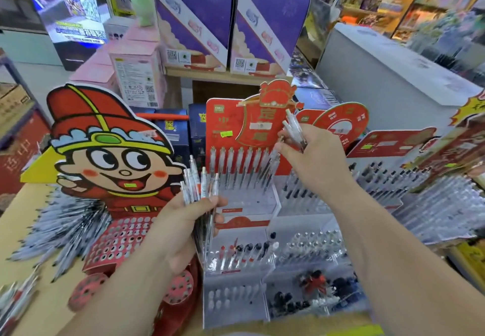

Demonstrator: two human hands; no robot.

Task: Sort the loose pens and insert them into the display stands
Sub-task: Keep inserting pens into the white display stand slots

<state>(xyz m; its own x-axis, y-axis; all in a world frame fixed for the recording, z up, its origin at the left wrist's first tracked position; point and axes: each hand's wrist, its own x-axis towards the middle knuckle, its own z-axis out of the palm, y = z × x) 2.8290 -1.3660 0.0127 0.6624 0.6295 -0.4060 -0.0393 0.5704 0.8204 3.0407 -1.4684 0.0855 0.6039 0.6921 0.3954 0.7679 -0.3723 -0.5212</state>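
Observation:
My left hand (181, 228) grips a fanned bunch of clear pens (200, 186) in front of the cartoon-figure stand (110, 152). My right hand (312, 157) is raised over the red-backed display stand (231, 128) and holds a few clear pens (295, 128) that point up. One pen at my right fingertips leans down toward the stand's back row of pens (241, 162). The tiers below that row, clear plastic (249, 204), are mostly bare. Lower tiers (236, 254) hold short rows of pens with black and red caps.
More pen stands with red cards (388, 144) stand at the right, full of pens. Loose pens lie heaped (60, 225) at the left on the cardboard surface. Purple boxes (194, 21) and pink boxes (133, 68) stand behind. A grey box (393, 73) sits at the far right.

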